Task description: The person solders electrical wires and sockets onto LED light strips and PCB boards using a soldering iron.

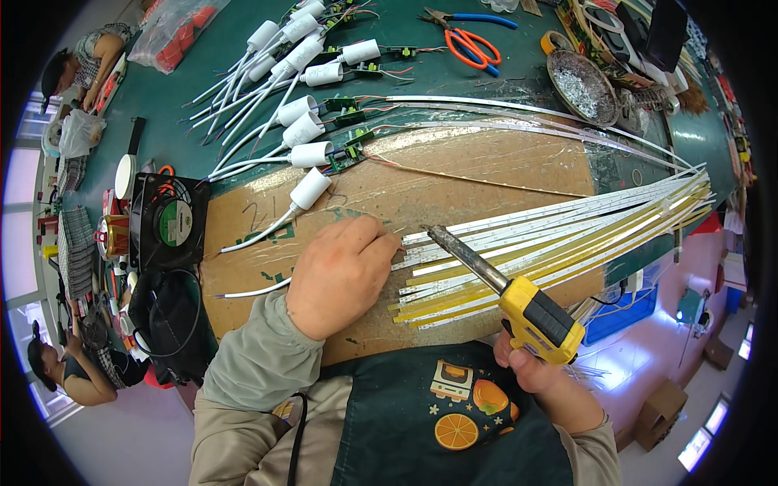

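My right hand (527, 366) grips the yellow-and-black handle of a soldering iron (541, 317). Its dark metal tip points up and left, close to the ends of a fan of white and yellow LED strips (494, 259). Beside those ends, my left hand (344, 271) is closed in a pinch; what its fingers hold is hidden. A white cable (255, 289) runs in under this hand from the left. Just beyond it lies a white cylindrical lamp holder (309, 189) with a cable. Further holders are wired to small green circuit boards (346, 159), some joined to strips.
Brown cardboard (454, 174) covers part of the green table. A black fan (168, 220) stands at left. Orange-and-blue pliers (470, 44) and a round dish of shiny bits (582, 87) lie at the far side. Two other people (89, 368) are at the left.
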### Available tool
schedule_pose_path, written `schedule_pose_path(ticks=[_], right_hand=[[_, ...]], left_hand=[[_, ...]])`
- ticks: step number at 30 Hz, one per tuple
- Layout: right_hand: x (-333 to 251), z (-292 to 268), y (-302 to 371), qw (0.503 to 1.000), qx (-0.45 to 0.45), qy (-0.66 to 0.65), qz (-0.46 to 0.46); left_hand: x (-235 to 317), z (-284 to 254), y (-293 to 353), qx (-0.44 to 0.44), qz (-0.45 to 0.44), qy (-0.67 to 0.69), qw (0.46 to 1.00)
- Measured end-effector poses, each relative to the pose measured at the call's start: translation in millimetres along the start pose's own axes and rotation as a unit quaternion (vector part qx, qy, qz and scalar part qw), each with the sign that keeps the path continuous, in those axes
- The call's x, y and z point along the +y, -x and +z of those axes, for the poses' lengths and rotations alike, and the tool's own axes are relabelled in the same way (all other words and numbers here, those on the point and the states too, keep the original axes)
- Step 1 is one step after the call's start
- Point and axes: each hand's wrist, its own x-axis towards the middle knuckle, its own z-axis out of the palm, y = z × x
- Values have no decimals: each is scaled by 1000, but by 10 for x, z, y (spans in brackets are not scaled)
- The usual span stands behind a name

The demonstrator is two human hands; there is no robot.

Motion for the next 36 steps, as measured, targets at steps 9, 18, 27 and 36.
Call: schedule_pose_path(ticks=[9,18,27,36], right_hand=[[0,4,-3,1000,-4,-9,7],[50,22,-1,999,-25,45,-10],[91,29,17,997,-17,72,-9],[53,36,14,994,11,111,-14]], left_hand=[[3,16,-30,5,-6,-4,1000],[-39,46,-86,33,-13,3,999],[-26,65,-70,36,6,-35,999],[-10,60,-63,25,13,-46,999]])
